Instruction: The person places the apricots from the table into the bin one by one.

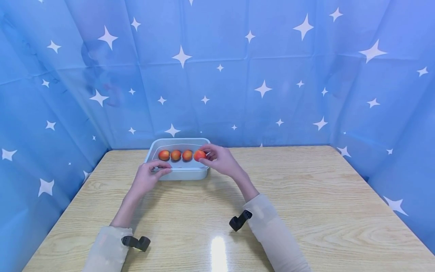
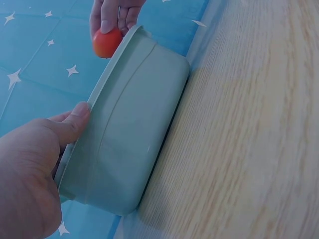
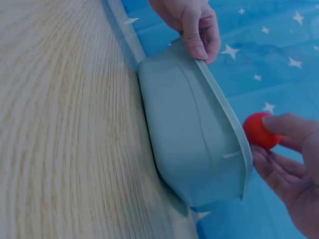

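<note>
A pale blue-green plastic basin (image 1: 188, 174) stands on the table near its back edge. Inside it, three round red-and-yellow fruits (image 1: 175, 155) sit in a row. My left hand (image 1: 149, 176) pinches the basin's near rim at the left, the thumb (image 2: 79, 112) outside and the fingers partly hidden behind the wall. At the right end of the row, my right hand (image 1: 221, 159) holds another red-orange fruit (image 3: 260, 131) between thumb and fingers, at about rim height. Whether that fruit touches the basin, I cannot tell.
The wood-grain table (image 1: 306, 211) extends in front of the basin and to its right. Behind the back edge hangs a blue curtain (image 1: 231, 83) with white stars. A small black device is strapped to each sleeve (image 1: 272, 230).
</note>
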Motion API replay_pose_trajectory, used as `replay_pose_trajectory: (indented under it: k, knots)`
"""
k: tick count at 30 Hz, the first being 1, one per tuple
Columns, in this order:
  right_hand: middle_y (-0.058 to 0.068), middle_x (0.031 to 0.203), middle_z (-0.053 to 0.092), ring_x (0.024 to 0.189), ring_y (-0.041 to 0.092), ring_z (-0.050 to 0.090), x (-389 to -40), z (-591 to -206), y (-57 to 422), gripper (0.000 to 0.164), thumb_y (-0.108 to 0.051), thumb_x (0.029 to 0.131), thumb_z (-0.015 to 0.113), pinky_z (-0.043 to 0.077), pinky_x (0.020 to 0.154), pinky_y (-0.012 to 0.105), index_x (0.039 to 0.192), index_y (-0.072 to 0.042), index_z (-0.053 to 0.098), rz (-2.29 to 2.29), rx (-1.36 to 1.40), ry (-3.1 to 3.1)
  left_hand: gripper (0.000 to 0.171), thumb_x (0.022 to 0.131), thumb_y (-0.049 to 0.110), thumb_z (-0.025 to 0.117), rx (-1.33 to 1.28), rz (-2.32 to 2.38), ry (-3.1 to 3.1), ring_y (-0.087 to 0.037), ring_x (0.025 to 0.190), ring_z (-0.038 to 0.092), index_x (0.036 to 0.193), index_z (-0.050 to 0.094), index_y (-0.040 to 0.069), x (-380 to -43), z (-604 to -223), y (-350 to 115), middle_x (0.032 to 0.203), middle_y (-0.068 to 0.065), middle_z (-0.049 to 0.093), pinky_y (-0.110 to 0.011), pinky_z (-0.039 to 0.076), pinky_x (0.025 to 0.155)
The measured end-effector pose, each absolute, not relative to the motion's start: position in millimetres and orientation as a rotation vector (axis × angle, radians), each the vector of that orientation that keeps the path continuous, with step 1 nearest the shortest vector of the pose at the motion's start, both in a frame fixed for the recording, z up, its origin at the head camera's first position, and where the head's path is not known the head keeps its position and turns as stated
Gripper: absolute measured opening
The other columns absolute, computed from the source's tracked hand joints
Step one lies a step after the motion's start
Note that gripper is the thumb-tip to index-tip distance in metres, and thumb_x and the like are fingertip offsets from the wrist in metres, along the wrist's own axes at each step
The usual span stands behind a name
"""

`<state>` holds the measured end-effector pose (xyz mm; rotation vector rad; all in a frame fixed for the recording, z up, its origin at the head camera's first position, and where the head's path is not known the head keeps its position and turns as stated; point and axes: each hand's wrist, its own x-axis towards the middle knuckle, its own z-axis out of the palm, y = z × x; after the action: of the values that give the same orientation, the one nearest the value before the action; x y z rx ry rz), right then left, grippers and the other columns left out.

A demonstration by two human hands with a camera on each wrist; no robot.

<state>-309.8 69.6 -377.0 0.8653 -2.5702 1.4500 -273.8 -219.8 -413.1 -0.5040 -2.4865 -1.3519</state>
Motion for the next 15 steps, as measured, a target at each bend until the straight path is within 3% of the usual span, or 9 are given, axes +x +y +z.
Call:
replay_pose_trajectory:
  k: [15]
  knots:
    - [0.006,0.103,0.072,0.096,0.016,0.069,-309.4,-377.1,67.7,0.026,-0.010,0.096,0.069,0.054,0.086,0.029,0.122,-0.005,0.068,1.490,0.910,-2.501,0.010,0.092,0.012,0.075,-0.494,-1.354,-2.501,-0.019,0.099,0.062,0.101,0.076,0.006,-270.8,-411.3,-220.9,0.098,-0.002,0.072,-0.022,0.050,0.080]
